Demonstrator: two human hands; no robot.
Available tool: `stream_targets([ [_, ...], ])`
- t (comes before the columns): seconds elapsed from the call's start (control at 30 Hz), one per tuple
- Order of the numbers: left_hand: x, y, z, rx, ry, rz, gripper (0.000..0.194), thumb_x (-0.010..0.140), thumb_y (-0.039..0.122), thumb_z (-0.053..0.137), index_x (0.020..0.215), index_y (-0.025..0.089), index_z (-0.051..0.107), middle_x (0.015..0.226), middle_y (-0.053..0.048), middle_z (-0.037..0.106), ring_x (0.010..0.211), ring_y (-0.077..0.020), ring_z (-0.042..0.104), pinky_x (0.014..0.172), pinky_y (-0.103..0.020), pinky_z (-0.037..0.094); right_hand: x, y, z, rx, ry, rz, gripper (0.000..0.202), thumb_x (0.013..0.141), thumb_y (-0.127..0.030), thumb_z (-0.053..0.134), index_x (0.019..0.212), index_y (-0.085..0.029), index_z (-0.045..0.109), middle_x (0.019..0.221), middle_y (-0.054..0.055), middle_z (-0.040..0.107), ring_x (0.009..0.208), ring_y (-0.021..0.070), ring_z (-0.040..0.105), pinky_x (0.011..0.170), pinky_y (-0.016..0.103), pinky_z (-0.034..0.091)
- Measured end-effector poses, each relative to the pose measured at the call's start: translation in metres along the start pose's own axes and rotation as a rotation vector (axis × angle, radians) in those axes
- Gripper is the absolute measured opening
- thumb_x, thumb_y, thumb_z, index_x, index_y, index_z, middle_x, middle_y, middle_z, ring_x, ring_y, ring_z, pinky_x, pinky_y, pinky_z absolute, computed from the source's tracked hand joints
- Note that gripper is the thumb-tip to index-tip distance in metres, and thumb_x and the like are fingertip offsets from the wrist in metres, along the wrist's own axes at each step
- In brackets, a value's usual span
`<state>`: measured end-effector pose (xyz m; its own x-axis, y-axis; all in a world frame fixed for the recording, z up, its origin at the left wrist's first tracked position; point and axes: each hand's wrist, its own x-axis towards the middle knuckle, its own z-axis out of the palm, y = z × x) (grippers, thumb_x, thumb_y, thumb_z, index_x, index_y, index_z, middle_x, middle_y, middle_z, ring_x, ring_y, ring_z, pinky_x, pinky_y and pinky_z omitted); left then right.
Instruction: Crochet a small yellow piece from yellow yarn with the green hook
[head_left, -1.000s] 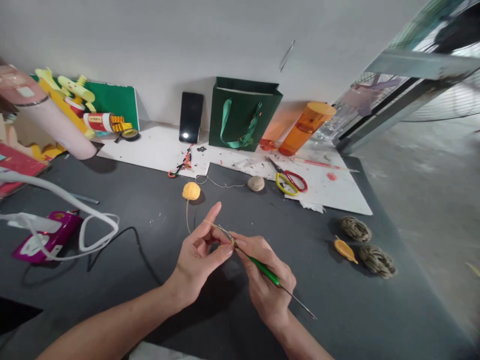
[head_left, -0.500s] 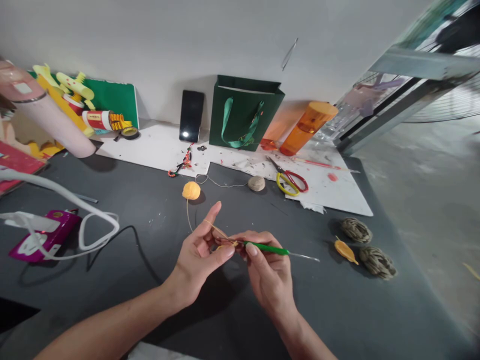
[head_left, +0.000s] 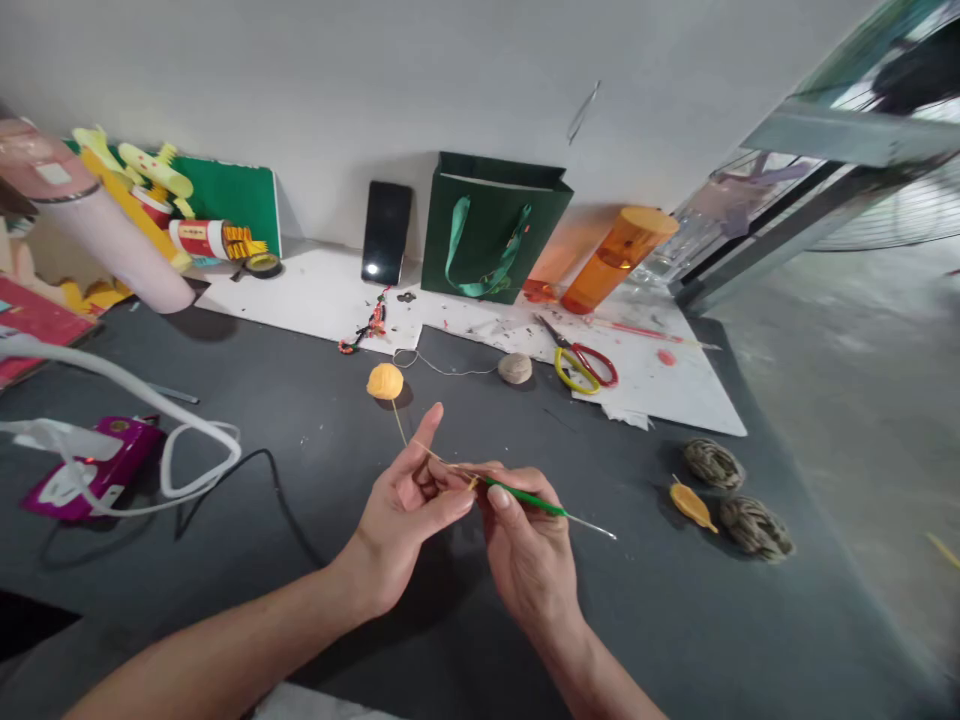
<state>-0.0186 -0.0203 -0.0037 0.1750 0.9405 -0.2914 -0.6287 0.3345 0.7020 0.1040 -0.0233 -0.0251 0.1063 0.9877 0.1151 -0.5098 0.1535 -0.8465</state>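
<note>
Between thumb and fingers, my left hand (head_left: pixel 405 510) pinches a small piece of yellow crochet work (head_left: pixel 472 483), mostly hidden by the fingers. Its index finger points up, with yellow yarn (head_left: pixel 400 424) running over it from the yellow yarn ball (head_left: pixel 385 381) on the table. My right hand (head_left: pixel 529 540) is closed round a crochet hook with a green handle (head_left: pixel 529 497); the metal back end sticks out to the right. The hook's working tip meets the yellow piece between both hands, and its exact place in the stitches is too small to make out.
A beige yarn ball (head_left: pixel 514 368) and scissors (head_left: pixel 585 368) lie beyond my hands. To the right are grey-green yarn bundles (head_left: pixel 754 528) and a yellow leaf-shaped piece (head_left: pixel 691 504). A purple power strip (head_left: pixel 97 470) with cables sits left; a green bag (head_left: pixel 495 230) stands behind.
My right hand and the crochet hook have shifted slightly left, closer to my left hand. The yarn from the yellow ball now runs straighter to my raised index finger.
</note>
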Motion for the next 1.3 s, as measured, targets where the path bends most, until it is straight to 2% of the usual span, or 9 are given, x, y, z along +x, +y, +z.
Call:
stream_targets([
  [0.2, 0.0, 0.004, 0.0, -0.055, -0.013, -0.04, 0.078, 0.066, 0.015, 0.091, 0.137, 0.032, 0.063, 0.074, 0.006, 0.07, 0.078, -0.009, 0.063, 0.089, -0.027, 0.047, 0.001, -0.005, 0.0, 0.128, 0.023, 0.186, 0.01, 0.077, -0.034, 0.087, 0.082, -0.031, 0.08, 0.084, -0.004, 0.082, 0.077, 0.0137, 0.076, 0.071, 0.022, 0.059],
  [0.33, 0.0, 0.003, 0.0, -0.055, -0.009, -0.038, 0.074, 0.065, 0.017, 0.092, 0.132, 0.034, 0.067, 0.073, 0.005, 0.071, 0.078, -0.009, 0.063, 0.087, -0.026, 0.048, 0.002, -0.007, -0.001, 0.162, -0.006, 0.263, 0.011, 0.078, -0.037, 0.086, 0.082, -0.031, 0.079, 0.082, -0.003, 0.082, 0.075, 0.0143, 0.075, 0.068, 0.023, 0.058],
  [0.73, -0.001, 0.003, -0.004, 0.062, -0.036, 0.117, 0.064, 0.073, 0.019, 0.088, 0.13, 0.039, 0.067, 0.075, 0.006, 0.069, 0.076, -0.0072, 0.064, 0.084, -0.023, 0.05, 0.004, -0.01, -0.007, 0.146, -0.005, 0.234, 0.012, 0.08, -0.036, 0.085, 0.082, -0.028, 0.076, 0.084, -0.002, 0.081, 0.073, 0.0108, 0.069, 0.066, 0.02, 0.052],
  [0.93, 0.0, 0.003, -0.004, 0.056, -0.059, 0.104, 0.062, 0.075, 0.02, 0.087, 0.13, 0.04, 0.067, 0.073, 0.006, 0.067, 0.076, -0.0072, 0.063, 0.082, -0.023, 0.048, 0.003, -0.01, -0.008, 0.083, -0.026, 0.179, 0.012, 0.081, -0.037, 0.083, 0.083, -0.028, 0.076, 0.085, 0.0, 0.081, 0.075, 0.0128, 0.07, 0.07, 0.023, 0.052],
  [1.3, -0.002, 0.006, -0.004, 0.072, -0.043, 0.089, 0.061, 0.075, 0.021, 0.087, 0.13, 0.038, 0.067, 0.075, 0.005, 0.065, 0.077, -0.0084, 0.06, 0.081, -0.024, 0.046, 0.006, -0.015, -0.01, 0.078, -0.042, 0.201, 0.014, 0.082, -0.039, 0.082, 0.084, -0.027, 0.074, 0.084, 0.001, 0.08, 0.073, 0.0134, 0.068, 0.068, 0.024, 0.053],
])
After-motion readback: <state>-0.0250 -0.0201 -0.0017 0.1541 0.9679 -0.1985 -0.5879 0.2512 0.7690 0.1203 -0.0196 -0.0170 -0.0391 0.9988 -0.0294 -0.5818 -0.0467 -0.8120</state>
